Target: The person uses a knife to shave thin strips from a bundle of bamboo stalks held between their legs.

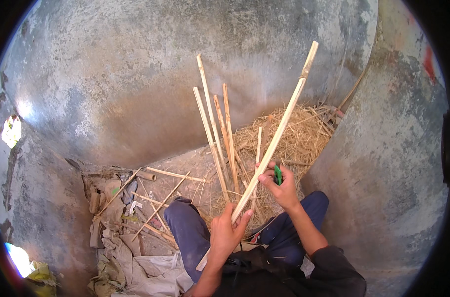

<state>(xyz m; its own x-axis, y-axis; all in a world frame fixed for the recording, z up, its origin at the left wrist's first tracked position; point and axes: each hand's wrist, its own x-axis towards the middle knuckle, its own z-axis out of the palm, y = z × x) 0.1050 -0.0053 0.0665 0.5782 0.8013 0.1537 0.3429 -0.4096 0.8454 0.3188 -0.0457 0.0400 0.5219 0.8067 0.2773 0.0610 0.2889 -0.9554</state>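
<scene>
A long pale bamboo strip [284, 121] slants up from my lap toward the upper right, with a knot near its top end. My left hand [227, 232] is closed around its lower part. Farther up, my right hand [279, 185] grips the same strip between thumb and fingers. Tucked in the right hand is a small green object [278, 174], perhaps a tool handle; the rest of it is hidden. Beyond my hands, several upright bamboo strips [212, 123] lean against the wall. A shorter strip [259, 143] stands just behind the held one.
Curved grey walls [136, 89] close in around me. A heap of straw-like shavings [289, 138] lies at the back right. Thin sticks [160, 213] are scattered on the floor at left, beside crumpled cloth sacking [151, 272]. My bent knees [185, 218] flank the work.
</scene>
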